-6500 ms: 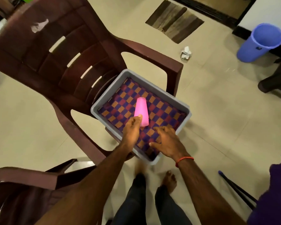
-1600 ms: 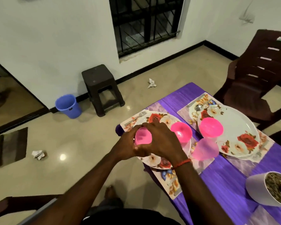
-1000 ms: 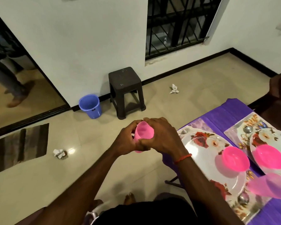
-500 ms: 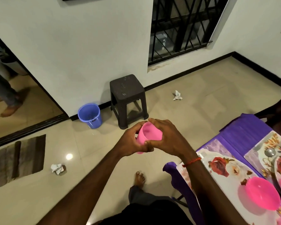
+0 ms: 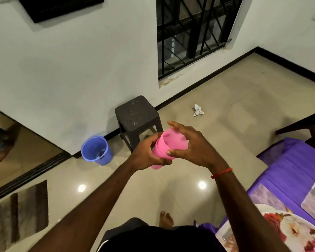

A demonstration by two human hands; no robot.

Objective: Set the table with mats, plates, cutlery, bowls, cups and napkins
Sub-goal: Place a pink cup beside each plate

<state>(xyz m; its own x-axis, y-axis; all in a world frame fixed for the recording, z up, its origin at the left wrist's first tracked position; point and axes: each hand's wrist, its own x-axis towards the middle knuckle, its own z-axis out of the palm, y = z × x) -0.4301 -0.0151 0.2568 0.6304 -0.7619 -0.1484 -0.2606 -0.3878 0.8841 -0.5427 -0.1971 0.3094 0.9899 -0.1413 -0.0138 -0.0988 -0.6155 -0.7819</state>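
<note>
Cup [image 5: 168, 146] of pink plastic is held in the air in front of the person, over the floor and well to the left of the bench [image 5: 295, 171], tilted so that its open mouth faces up and away. The left hand [image 5: 145, 155] is wrapped round the lower part of the cup from the left, fingers curled under it. The right hand [image 5: 195, 146] grips the upper part: its thumb presses the near side just below the rim, while the fingers arch over the mouth, the index finger raised above it. A red thread [image 5: 221, 172] circles the right wrist.

A purple cloth covers the bench at the lower right. A floral plate [image 5: 289, 231] lies there on a printed mat [image 5: 225, 235], both cut off by the frame edge. Below the hands a bare foot [image 5: 165, 218] stands on the glossy tiles. Beyond the cup a dark stool [image 5: 136, 115] stands against the white wall, with a blue bucket [image 5: 96, 150] to its left and a crumpled paper [image 5: 197, 110] on the floor to its right. A striped rug [image 5: 18, 215] lies at the lower left.
</note>
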